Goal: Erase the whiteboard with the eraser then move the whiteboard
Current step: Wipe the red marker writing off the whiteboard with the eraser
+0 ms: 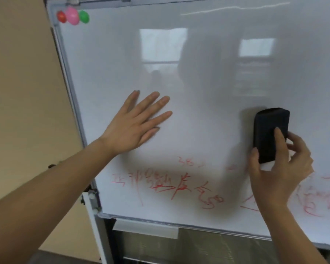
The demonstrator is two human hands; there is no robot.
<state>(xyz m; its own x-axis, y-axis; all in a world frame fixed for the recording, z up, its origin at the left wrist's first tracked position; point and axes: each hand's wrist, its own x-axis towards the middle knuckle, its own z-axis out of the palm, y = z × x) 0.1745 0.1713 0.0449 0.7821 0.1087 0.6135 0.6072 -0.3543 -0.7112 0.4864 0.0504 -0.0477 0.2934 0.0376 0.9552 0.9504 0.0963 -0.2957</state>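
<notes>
A large whiteboard [198, 44] on a stand fills the view. Its upper part is wiped white; red writing [160, 183] runs along the bottom strip, smeared toward the lower right. My left hand [135, 122] lies flat on the board at centre left, fingers spread, holding nothing. My right hand [280, 168] grips a black eraser [269, 132] by its lower half and presses it upright against the board, just above the red writing on the right.
Three magnets, red [61, 16], pink [72, 15] and green [83, 16], sit in the board's top left corner. A beige wall [17, 92] stands to the left. A pen tray [147, 228] hangs under the bottom frame, above the stand's upright [99, 235].
</notes>
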